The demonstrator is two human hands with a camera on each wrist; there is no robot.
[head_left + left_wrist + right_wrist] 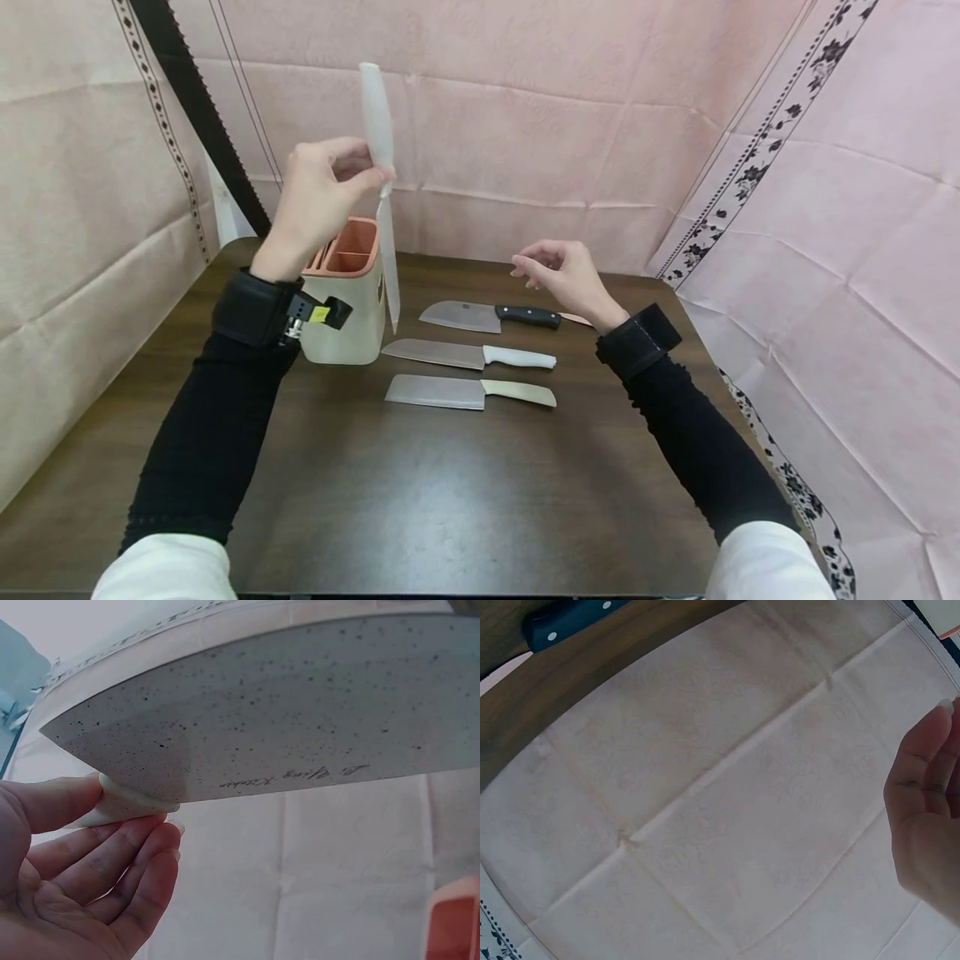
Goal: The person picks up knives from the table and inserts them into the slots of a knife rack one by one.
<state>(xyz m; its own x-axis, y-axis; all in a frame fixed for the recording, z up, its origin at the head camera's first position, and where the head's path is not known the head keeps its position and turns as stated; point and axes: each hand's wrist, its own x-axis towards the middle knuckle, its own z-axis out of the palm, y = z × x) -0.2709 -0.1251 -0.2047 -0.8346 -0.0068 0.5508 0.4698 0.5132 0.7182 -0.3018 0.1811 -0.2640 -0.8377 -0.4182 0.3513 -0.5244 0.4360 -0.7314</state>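
Note:
My left hand point(318, 187) pinches a white-handled kitchen knife point(387, 250) near where handle and blade meet. The handle points up and the blade hangs down, just right of the knife holder point(337, 325). In the left wrist view, the knife's broad blade point(285, 712) is pale with dark speckles and lettering. Nothing is held by my right hand point(566, 271), which hovers with loosely bent fingers above the table's right side. Below and left of it lies a black-handled knife point(461, 316). A thin pinkish piece point(576, 318) shows beyond its handle, partly hidden by my right wrist.
Nearer me, a knife with a white handle point(517, 357) and a cleaver with a pale green handle point(517, 392) lie flat, blades to the left. The holder has an orange divided top point(352, 250). Pale cloth point(525, 125) surrounds the brown table point(420, 500).

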